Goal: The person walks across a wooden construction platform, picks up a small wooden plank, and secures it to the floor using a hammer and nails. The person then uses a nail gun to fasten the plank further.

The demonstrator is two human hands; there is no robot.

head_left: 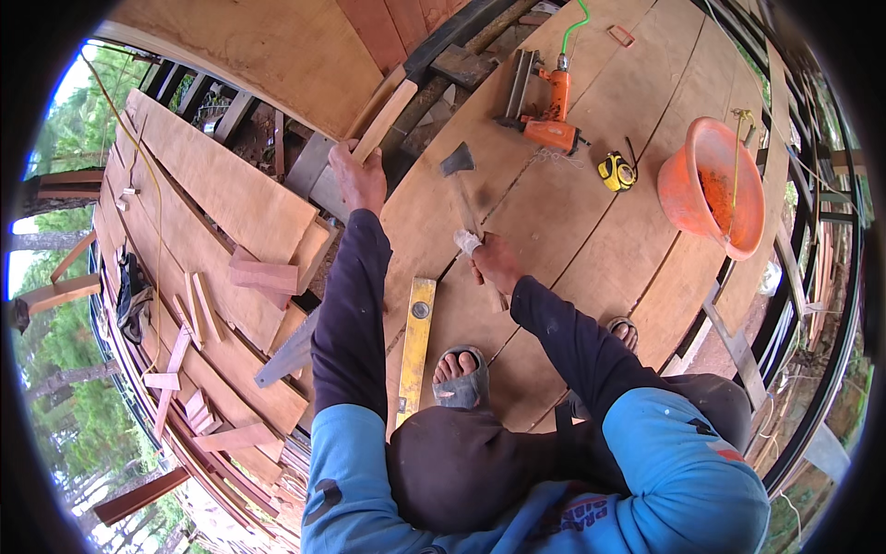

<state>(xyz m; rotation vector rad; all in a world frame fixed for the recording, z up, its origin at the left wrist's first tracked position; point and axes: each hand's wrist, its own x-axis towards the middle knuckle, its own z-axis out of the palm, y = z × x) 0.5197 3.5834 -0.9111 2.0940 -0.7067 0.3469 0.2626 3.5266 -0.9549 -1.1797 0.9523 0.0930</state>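
Observation:
My left hand point(358, 175) grips a narrow pale wooden strip point(388, 115) at the edge of a large plywood panel point(249, 46). My right hand point(494, 263) is closed on the wooden handle of a hatchet point(458, 159), its dark head angled up and forward over the boards. A white wrapping covers part of a right-hand finger. A yellow spirit level point(415, 337) lies below, between my left forearm and my sandalled foot. A hand saw point(281, 360) lies left of that forearm, partly hidden by it.
An orange nail gun point(552, 129) with green hose, a yellow tape measure point(616, 172) and an orange tub point(688, 185) sit on the plank deck point(600, 258). Loose offcuts point(263, 273) and boards point(198, 175) lie at left. An open gap with dark framing point(231, 120) borders the panel.

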